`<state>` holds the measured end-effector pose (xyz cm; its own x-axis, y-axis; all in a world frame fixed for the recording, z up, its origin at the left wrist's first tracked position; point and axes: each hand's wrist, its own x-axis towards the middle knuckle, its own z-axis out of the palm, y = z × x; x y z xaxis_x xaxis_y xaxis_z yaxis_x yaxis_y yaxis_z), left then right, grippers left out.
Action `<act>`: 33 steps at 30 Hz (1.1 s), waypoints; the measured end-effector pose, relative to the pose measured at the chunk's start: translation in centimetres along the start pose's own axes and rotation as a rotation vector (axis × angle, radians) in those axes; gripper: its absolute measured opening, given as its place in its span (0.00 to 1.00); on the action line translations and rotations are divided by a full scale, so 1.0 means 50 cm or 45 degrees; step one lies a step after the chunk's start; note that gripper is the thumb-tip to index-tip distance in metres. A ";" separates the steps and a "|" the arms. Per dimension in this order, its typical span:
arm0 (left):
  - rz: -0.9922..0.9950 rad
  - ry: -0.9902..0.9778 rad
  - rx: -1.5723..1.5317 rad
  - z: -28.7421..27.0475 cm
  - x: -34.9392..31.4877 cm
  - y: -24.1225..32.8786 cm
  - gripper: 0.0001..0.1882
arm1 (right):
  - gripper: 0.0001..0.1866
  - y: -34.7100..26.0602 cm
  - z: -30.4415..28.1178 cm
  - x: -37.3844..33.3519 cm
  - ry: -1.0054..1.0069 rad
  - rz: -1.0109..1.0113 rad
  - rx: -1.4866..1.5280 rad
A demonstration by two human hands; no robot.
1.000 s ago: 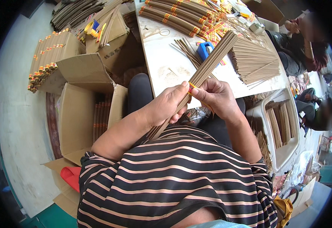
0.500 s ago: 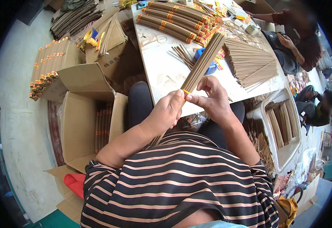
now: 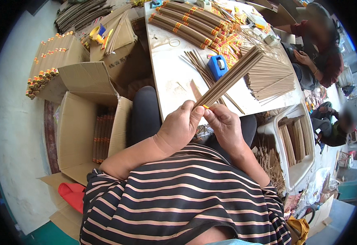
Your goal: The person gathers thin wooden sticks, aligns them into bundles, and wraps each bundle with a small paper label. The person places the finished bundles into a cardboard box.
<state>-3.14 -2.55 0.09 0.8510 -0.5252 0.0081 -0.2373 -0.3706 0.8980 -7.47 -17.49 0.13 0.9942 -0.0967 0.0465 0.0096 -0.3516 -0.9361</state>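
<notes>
A bundle of brown incense sticks (image 3: 231, 76) slants from my hands up to the right, over the white table (image 3: 170, 81). My left hand (image 3: 179, 125) is closed around its lower part, thumb along the sticks. My right hand (image 3: 226, 126) is closed against the same spot, thumb tip on a small red-and-yellow paper band (image 3: 205, 106) round the bundle. The fingers hide most of the band and the lower end of the sticks. Just beyond the bundle stands a blue tape dispenser (image 3: 217, 67), with loose incense sticks (image 3: 199, 67) beside it.
Banded bundles (image 3: 182, 24) lie stacked at the table's far side, near scattered labels (image 3: 229, 47). A fan of loose sticks (image 3: 270, 79) lies right. An open carton (image 3: 78, 130) with bundles stands left, a white tub (image 3: 295, 171) right. Two other people (image 3: 323, 53) sit beyond.
My right fingers, raised and apart before, have closed in on the bundle near the band. The bundle's upper end has swung right and nearer, uncovering the blue tape dispenser.
</notes>
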 end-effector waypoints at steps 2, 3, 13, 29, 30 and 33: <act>0.068 -0.004 0.018 0.001 -0.003 -0.005 0.21 | 0.11 0.004 -0.002 -0.007 -0.037 -0.036 0.122; 0.102 -0.005 0.029 0.003 -0.005 -0.008 0.21 | 0.12 0.008 0.001 -0.009 -0.031 -0.107 0.174; 0.039 -0.501 -0.549 -0.004 -0.020 0.009 0.31 | 0.18 0.045 0.001 -0.034 -0.211 -0.016 0.910; -0.153 -0.739 -0.828 0.005 -0.004 -0.004 0.34 | 0.30 0.073 -0.023 0.020 -0.357 -0.145 0.864; -0.147 -0.745 -0.839 0.004 -0.003 -0.002 0.33 | 0.30 0.073 -0.023 0.017 -0.362 -0.125 0.879; -0.171 -0.806 -0.870 -0.003 -0.002 -0.001 0.30 | 0.32 0.079 -0.021 0.016 -0.387 -0.155 0.880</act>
<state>-3.13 -2.38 0.08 0.3903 -0.9040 -0.1747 0.3419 -0.0339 0.9391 -6.78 -19.93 -3.14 0.9666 0.2010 0.1592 0.0865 0.3289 -0.9404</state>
